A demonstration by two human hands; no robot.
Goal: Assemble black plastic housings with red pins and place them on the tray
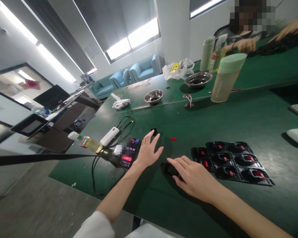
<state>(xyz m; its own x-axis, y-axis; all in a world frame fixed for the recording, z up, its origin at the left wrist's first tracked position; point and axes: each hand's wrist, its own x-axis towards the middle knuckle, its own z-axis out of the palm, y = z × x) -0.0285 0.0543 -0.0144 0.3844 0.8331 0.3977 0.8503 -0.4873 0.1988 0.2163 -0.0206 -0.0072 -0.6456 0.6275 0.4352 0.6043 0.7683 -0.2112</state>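
My left hand (150, 150) is spread over the green table, palm down, with nothing in its fingers. Its fingertips reach a small black piece (154, 131); whether they touch it I cannot tell. A black plastic part (171, 170) lies on the table by my right hand (197, 178). The thumb and forefinger of that hand are apart, on either side of the part's near end, and no firm grip shows. A small red piece (173, 139) lies ahead, between the hands. Right of them, several black square parts with red inserts (230, 172) are laid out in rows.
Left of my left hand lie a phone (132, 148) showing a timer, a white power bank (109, 136) with cables and a bottle (86, 142). Farther back stand metal bowls (153, 96) and a green-lidded bottle (225, 79). Another person's hand (244, 45) is across the table.
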